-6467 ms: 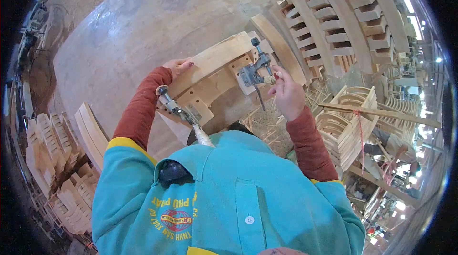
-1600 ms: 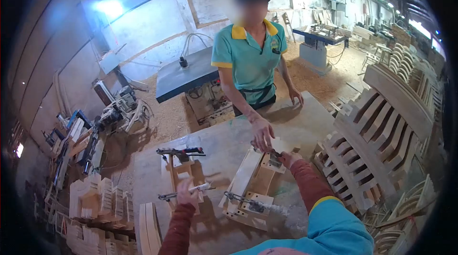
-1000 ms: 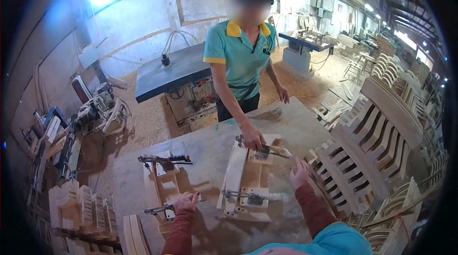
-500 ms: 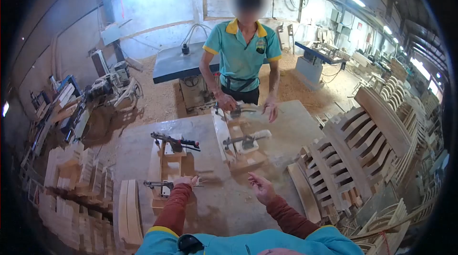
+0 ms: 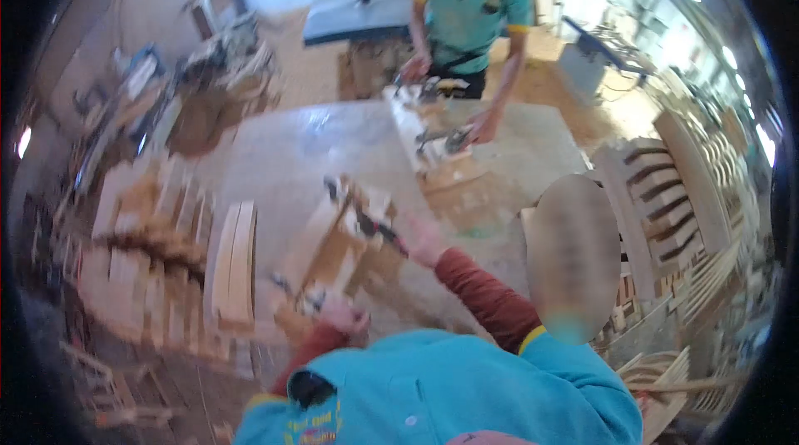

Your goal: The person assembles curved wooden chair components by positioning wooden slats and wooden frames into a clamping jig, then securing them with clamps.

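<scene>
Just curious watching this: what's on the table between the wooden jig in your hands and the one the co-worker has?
In the head view, only bare tabletop separates your jig from the co-worker's jig.

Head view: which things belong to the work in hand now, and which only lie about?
In hand:
- wooden clamping jig, on the worktable
- right hand at the jig's far toggle clamp
- left hand at its near end

Lying about:
- curved slats stacked left
- slatted chair backs at right
- second jig, under a co-worker's hands
</scene>
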{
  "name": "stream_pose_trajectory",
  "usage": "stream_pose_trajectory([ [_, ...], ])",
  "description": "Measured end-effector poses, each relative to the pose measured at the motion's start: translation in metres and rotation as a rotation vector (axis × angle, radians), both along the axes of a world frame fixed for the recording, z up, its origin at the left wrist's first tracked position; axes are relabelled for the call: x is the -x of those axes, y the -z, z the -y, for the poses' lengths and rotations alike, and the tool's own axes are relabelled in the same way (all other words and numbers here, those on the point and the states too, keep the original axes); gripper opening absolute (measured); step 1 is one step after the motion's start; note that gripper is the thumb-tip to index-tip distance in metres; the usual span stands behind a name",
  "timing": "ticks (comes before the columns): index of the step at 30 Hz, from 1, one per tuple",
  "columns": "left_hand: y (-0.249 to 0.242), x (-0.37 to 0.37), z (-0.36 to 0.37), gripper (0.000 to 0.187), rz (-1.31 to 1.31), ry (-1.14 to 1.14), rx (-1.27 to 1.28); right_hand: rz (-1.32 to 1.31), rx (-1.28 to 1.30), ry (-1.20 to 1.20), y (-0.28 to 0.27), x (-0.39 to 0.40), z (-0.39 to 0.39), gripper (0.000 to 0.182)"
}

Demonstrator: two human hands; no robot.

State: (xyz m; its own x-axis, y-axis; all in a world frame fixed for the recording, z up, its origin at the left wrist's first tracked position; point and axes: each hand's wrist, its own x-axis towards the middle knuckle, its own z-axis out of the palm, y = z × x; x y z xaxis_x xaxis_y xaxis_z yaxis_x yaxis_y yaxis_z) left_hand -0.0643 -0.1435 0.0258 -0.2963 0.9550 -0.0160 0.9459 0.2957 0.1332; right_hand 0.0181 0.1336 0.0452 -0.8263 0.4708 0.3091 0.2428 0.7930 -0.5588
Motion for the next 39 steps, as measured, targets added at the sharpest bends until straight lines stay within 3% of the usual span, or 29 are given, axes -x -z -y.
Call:
stream_pose_trajectory([
  [1, -0.006, -0.012, 0.012, 0.039, 0.001, 0.037, 0.03, 0.279, 0.121, 0.03, -0.013, 0.01, 0.01, 0.057],
  [2, -0.02, -0.019, 0.014, 0.033, 0.237, -0.005, 0.198, 0.321, 0.196, -0.02, 0.019, 0.02, 0.011, 0.06],
  [4, -0.003, -0.037, 0.042, 0.028, 0.481, -0.164, -0.43, 0.442, 0.318, -0.038, 0.012, 0.034, 0.028, 0.053],
  [6, 0.008, -0.031, 0.051, 0.037, 0.137, -0.563, -0.732, 0.39, 0.412, -0.088, 0.075, 0.067, 0.027, 0.045],
  [7, 0.016, -0.033, 0.06, 0.045, -0.04, -0.769, -0.866, 0.376, 0.416, -0.077, 0.069, 0.069, 0.03, 0.043],
  [10, 0.096, 0.004, 0.079, 0.078, 0.09, -1.159, -0.728, 0.368, 0.432, -0.059, 0.066, 0.058, 0.034, 0.038],
  [13, 0.077, -0.012, 0.036, 0.093, 0.784, -1.153, -1.115, 0.297, 0.471, -0.039, 0.051, 0.027, 0.038, 0.035],
  [16, 0.039, -0.036, 0.029, 0.101, 0.619, -1.188, -0.699, 0.082, 0.542, 0.076, 0.043, -0.034, 0.049, 0.038],
  [20, 0.074, -0.037, -0.001, 0.095, 0.987, -0.837, -1.085, 0.272, 0.645, 0.301, 0.017, -0.105, 0.048, 0.043],
  [22, 0.038, -0.037, -0.024, 0.092, 0.954, -0.868, -0.795, 0.319, 0.691, 0.431, 0.015, -0.127, 0.046, 0.045],
  [23, 0.027, -0.036, -0.033, 0.091, 0.933, -0.869, -0.656, 0.002, 0.547, 0.356, 0.055, -0.142, 0.046, 0.044],
  [26, 0.034, -0.034, -0.054, 0.087, 0.738, -0.873, -0.418, -0.055, 1.113, 0.456, 0.07, -0.175, 0.057, 0.042],
  [27, 0.036, -0.037, -0.058, 0.087, 0.755, -0.8, -0.538, -0.109, 1.168, 0.48, 0.067, -0.179, 0.06, 0.042],
  [30, 0.036, -0.039, -0.061, 0.086, 0.699, -0.901, -0.387, -0.219, 1.313, 0.51, 0.063, -0.185, 0.069, 0.042],
  [32, 0.032, -0.042, -0.06, 0.083, 0.709, -0.847, -0.503, -0.225, 1.382, 0.472, 0.069, -0.188, 0.066, 0.043],
  [35, 0.023, -0.043, -0.06, 0.08, 0.722, -0.841, -0.493, -0.123, 1.466, 0.491, 0.043, -0.188, 0.069, 0.04],
  [38, 0.031, -0.041, -0.058, 0.077, 0.738, -0.73, -0.636, 0.003, 1.523, 0.629, 0.047, -0.183, 0.065, 0.034],
  [39, 0.03, -0.04, -0.057, 0.074, 0.784, -0.784, -0.556, 0.026, 1.48, 0.715, 0.031, -0.177, 0.068, 0.029],
])
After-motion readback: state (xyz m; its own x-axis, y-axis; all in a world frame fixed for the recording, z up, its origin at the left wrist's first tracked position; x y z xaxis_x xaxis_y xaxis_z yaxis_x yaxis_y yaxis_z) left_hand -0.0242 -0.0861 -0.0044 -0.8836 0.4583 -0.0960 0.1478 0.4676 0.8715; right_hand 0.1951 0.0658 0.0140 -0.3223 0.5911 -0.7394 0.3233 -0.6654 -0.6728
